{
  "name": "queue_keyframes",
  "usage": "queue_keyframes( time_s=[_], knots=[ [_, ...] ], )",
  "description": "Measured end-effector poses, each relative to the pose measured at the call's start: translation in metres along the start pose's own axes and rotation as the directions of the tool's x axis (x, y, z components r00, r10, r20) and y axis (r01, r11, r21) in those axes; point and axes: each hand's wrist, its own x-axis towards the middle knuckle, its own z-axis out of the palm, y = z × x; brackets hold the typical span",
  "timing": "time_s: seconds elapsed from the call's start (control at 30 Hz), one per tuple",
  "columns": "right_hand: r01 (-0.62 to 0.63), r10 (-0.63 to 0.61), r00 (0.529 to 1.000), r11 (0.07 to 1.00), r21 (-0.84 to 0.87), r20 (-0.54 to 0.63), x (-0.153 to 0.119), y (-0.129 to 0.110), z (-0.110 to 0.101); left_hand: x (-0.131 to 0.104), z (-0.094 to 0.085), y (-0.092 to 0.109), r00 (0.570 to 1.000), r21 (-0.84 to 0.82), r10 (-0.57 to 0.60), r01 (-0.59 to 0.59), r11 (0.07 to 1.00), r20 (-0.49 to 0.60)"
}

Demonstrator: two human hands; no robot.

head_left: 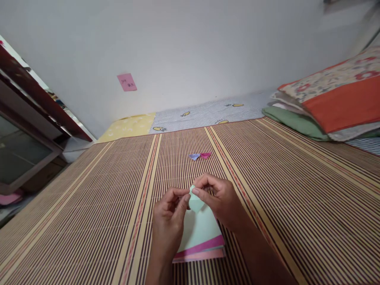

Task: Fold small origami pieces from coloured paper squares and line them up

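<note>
Between my two hands is a small folded piece of pale green paper [196,204], held up above a paper stack. My left hand [170,215] pinches its left edge between thumb and forefinger. On the other side, my right hand [218,200] grips its upper right with thumb and fingers. Beneath lies the stack of coloured paper [202,229], pale green on top with magenta and pink sheets showing at the near edge. Farther off on the mat sit a small folded blue paper piece [194,156] and a magenta one [206,155], side by side.
A striped bamboo mat [97,198] covers the bed. Folded bedding [347,103] in orange, floral and green is piled at the right. Patterned cloth [202,114] runs along the white wall, where a pink note [127,82] is stuck. A dark-framed cabinet [23,138] stands at left.
</note>
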Motion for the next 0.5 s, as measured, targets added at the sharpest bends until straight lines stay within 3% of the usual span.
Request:
queue_keyframes(
  time_s=[0.27,0.5],
  knots=[
    [-0.061,0.066,0.997,0.993,0.103,-0.042,-0.001,0.010,0.003,-0.002,0.003,0.004,1.000,0.036,0.009,-0.009,0.999,0.017],
    [-0.126,0.133,0.991,0.977,0.174,-0.030,0.000,0.010,0.004,0.001,0.008,0.007,0.984,-0.066,-0.149,0.155,0.986,0.097]
  ],
)
